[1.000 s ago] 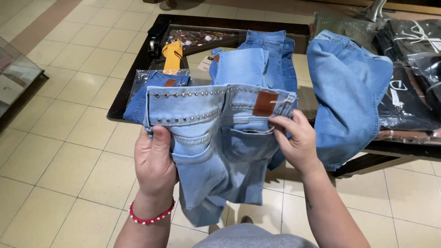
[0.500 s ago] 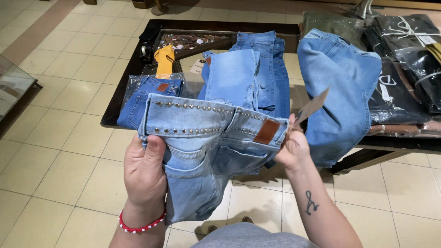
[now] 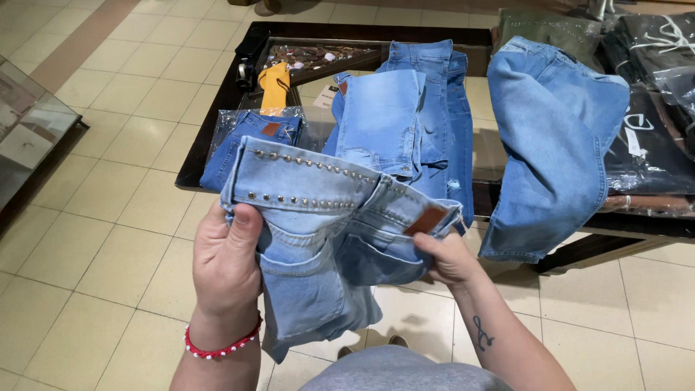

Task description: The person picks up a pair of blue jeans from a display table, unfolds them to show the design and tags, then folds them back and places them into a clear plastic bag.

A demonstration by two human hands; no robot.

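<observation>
The left hand (image 3: 226, 264) clamps the studded waistband of the light-blue jeans (image 3: 326, 239) — thumb on top; the right hand (image 3: 450, 258) pinches the opposite end, beneath the brown patch (image 3: 426, 221).

Right hand (image 3: 449, 259) dropped lower under the jeans (image 3: 326, 232).

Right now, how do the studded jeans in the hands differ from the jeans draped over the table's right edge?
The studded jeans are paler, with metal studs along the waistband; the draped jeans are a deeper blue with no studs showing. The studded pair is held off the table by the left hand and right hand; the draped pair hangs over the table edge, untouched. Both are blue denim.
</observation>
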